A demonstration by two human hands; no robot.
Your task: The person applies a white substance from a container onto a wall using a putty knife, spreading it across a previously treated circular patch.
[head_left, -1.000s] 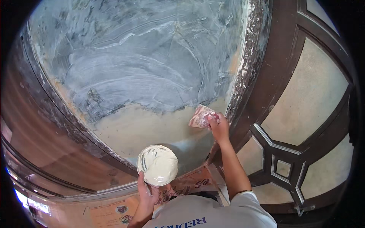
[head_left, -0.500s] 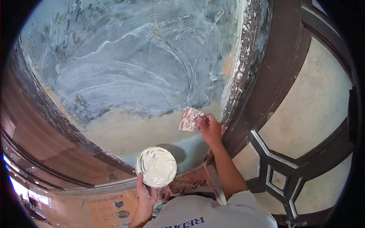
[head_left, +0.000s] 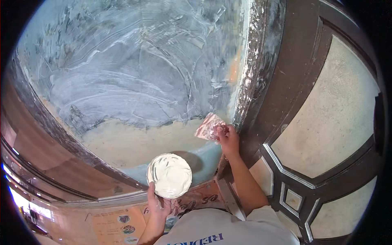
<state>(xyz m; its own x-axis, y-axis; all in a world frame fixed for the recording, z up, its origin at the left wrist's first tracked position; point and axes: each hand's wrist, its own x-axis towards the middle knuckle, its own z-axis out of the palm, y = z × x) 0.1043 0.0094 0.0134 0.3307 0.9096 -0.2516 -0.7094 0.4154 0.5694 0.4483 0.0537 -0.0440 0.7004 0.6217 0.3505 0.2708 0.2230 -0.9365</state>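
My left hand (head_left: 158, 202) grips a round white tub (head_left: 169, 175) from below and the near side. Thick cream-white paste fills it, with smeared ridges on top. To the right and farther up, my right hand (head_left: 228, 136) pinches a flat, squarish spreader (head_left: 211, 127), reddish and streaked with white paste. Its blade is tilted and lies close to the wall (head_left: 126, 141); whether it touches I cannot tell. The upper wall is blue-grey with swirling smears, while a pale beige patch runs below, near the tub and the spreader.
A dark, paste-spattered frame (head_left: 253, 65) borders the wall on the right. Beyond it stands a dark panelled door (head_left: 269, 106) with pale insets. A brown frame (head_left: 53, 143) curves along the left. Orange printed sheets (head_left: 116, 226) cover the floor below.
My right hand has moved slightly right, and the spreader has turned so its edge slants more. The tub stays in my left hand. The whole view has shifted a little.
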